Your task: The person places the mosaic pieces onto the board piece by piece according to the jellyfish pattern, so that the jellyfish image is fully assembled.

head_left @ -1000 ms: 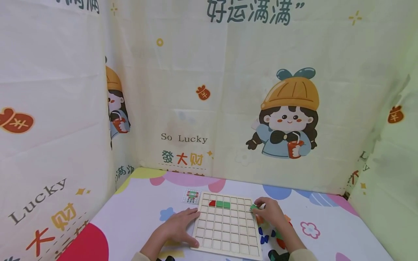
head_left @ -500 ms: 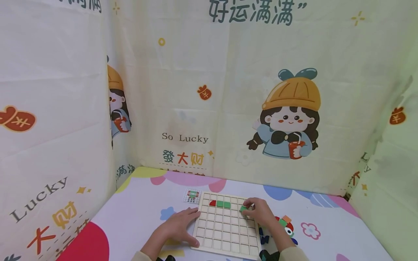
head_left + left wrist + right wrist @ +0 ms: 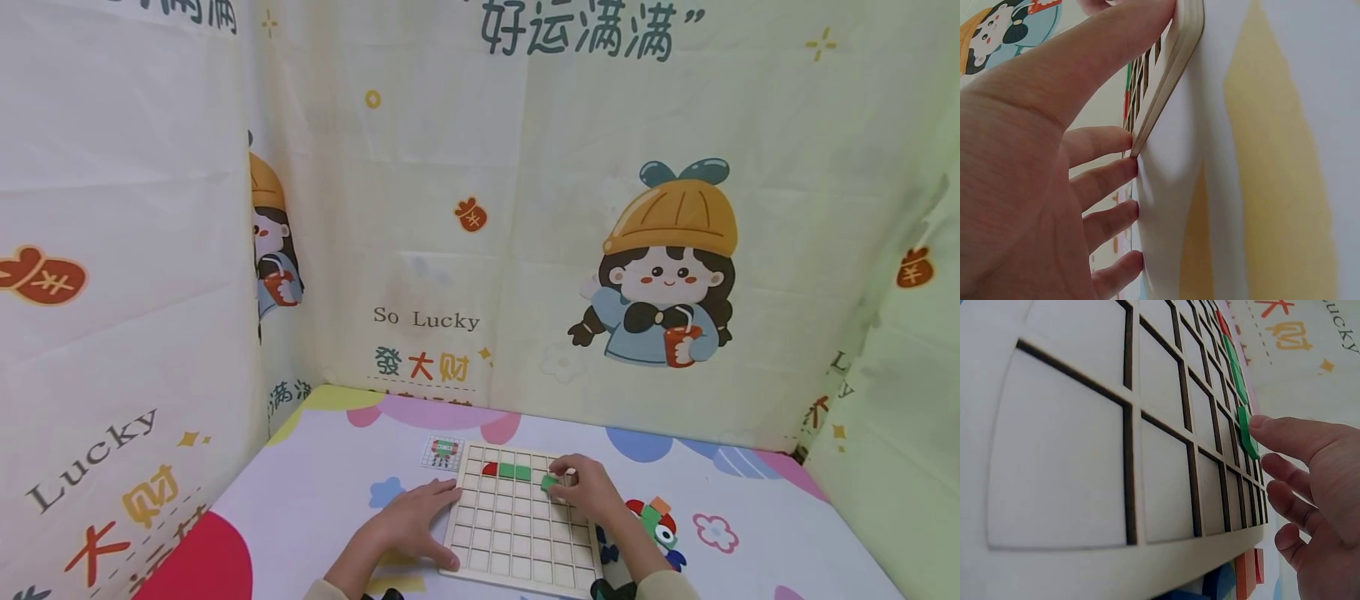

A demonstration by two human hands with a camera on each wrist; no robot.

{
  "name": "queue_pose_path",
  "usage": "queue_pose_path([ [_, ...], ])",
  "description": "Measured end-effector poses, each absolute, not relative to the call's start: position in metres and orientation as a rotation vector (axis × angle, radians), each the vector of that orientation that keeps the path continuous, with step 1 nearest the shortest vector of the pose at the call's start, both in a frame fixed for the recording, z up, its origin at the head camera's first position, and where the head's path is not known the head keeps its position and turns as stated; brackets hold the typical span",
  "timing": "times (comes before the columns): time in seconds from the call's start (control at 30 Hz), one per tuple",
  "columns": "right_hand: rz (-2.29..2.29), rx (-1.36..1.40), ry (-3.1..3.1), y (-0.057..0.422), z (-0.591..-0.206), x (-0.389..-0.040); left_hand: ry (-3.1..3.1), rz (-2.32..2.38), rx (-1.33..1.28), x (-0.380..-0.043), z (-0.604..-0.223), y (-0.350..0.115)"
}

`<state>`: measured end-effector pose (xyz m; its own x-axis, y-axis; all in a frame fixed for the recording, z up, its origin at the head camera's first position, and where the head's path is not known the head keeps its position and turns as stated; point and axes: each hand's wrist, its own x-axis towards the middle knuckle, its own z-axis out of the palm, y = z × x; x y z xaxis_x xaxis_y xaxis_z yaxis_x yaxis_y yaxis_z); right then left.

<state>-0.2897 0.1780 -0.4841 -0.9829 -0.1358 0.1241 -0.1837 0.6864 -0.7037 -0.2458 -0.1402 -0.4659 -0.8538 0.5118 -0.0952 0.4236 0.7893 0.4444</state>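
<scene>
Right grip [image 3: 587, 490] pinches a green block [image 3: 548, 483], now farther across the board [image 3: 519, 525], nearing the row [image 3: 515, 472] it likely extends; spread left grip [image 3: 415, 518] touches the board.

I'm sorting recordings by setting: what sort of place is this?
Probably a makeshift screened-off tabletop booth, though the room beyond is hidden. Printed sheets hang behind and on both sides of a brightly patterned table, which bears a grid board with red and green tiles.
</scene>
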Motion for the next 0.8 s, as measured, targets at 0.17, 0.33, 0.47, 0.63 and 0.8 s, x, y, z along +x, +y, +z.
queue_pose_path([
  [0.17, 1.189, 0.297, -2.845, 0.184, -0.484, -0.289, 2.769, 0.607, 0.724, -0.247, -0.466, -0.140],
  [0.33, 1.188, 0.288, -2.860, 0.184, -0.485, -0.288, 2.771, 0.609, 0.726, -0.247, -0.468, -0.140],
  [0.47, 1.200, 0.271, -2.857, 0.182, -0.485, -0.287, 2.770, 0.613, 0.723, -0.247, -0.468, -0.140],
  [0.63, 1.177, 0.272, -2.848, 0.176, -0.484, -0.289, 2.769, 0.620, 0.735, -0.247, -0.467, -0.140],
  [0.8, 1.076, 0.300, -2.864, 0.168, -0.480, -0.294, 2.769, 0.618, 0.740, -0.246, -0.467, -0.140],
])
